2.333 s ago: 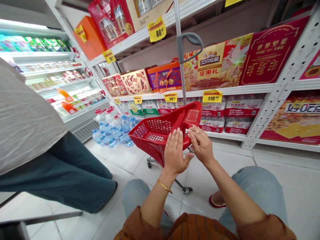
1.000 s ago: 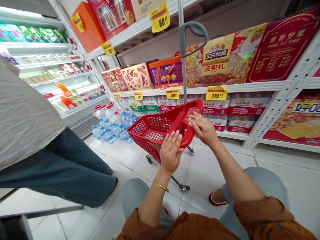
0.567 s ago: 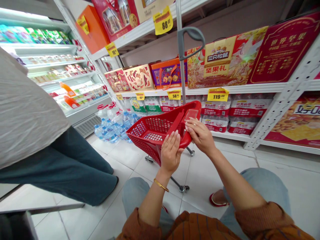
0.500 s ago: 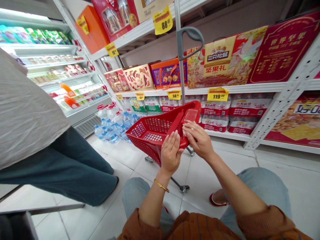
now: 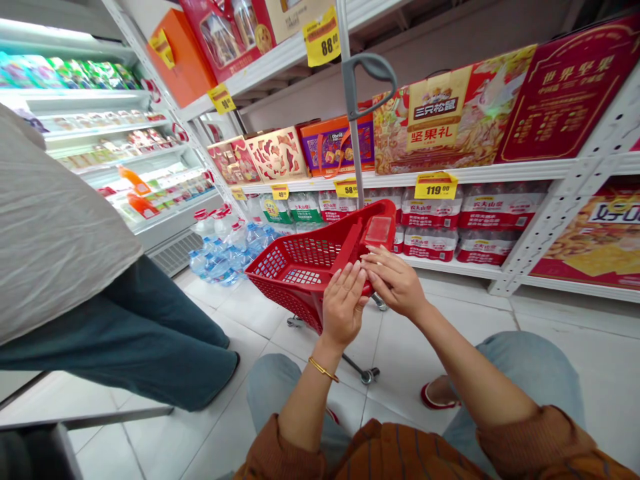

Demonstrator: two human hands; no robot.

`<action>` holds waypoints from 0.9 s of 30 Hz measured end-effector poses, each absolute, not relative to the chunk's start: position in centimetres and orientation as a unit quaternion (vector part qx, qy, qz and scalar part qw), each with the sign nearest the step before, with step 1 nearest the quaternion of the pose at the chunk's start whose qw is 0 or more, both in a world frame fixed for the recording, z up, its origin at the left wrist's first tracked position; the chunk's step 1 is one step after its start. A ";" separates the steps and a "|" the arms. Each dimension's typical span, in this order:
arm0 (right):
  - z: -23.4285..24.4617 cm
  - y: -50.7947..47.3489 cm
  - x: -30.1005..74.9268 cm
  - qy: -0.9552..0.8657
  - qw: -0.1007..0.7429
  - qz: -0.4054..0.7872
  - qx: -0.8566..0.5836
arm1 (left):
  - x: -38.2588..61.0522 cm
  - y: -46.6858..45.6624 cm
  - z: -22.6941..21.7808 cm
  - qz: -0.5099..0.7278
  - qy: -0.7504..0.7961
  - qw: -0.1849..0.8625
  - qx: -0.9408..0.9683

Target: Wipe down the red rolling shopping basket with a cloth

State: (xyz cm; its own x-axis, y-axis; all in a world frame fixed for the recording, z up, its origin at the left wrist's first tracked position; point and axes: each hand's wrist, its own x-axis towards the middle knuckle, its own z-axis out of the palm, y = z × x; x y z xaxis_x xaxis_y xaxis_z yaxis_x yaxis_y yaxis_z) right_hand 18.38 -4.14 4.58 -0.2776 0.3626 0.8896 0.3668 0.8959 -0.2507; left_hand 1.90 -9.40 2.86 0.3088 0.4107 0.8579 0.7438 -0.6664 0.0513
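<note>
A red wheeled shopping basket [image 5: 295, 257] stands in front of me, with a grey pull handle [image 5: 373, 73] on a metal pole. My left hand [image 5: 345, 303] lies over the basket's near edge, its fingers stretched out and held side by side. Close to its fingertips is my right hand [image 5: 395, 277], also with outstretched fingers, above the basket's near right corner. The fingertips of both hands meet or nearly meet. A red part with a clear rectangular window [image 5: 379, 231] sits on the basket's rim just beyond my right hand. I see nothing held, though the palms are hidden.
White shelving [image 5: 530, 170] with gift boxes [image 5: 440, 120] and shrink-wrapped bottle packs [image 5: 430, 243] stands behind the basket. Several blue water bottles [image 5: 220, 257] are on the tiled floor. A person in dark trousers [image 5: 150, 333] stands at left by a lit fridge [image 5: 115, 127].
My right hand has slid down and slightly left, off the windowed red part and closer to my left fingertips. The basket and its handle have shifted slightly left.
</note>
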 end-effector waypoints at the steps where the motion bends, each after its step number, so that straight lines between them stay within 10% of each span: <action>1: 4.6 -3.8 18.5 -0.801 0.552 0.003 -0.232 | 1.9 -9.4 2.9 -0.459 -0.366 0.181 -0.789; 27: 5.6 3.0 20.6 -0.834 0.491 0.015 -0.253 | 1.8 -9.8 3.3 -0.457 -0.364 0.170 -0.794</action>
State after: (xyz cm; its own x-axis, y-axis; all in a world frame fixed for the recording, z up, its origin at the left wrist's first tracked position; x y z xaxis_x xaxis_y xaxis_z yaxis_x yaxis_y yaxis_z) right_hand 20.64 3.00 5.62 -0.3899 0.4359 0.8112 0.4063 0.8719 -0.2732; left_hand 1.78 -9.82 3.27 0.3176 0.4223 0.8490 0.7329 -0.6774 0.0628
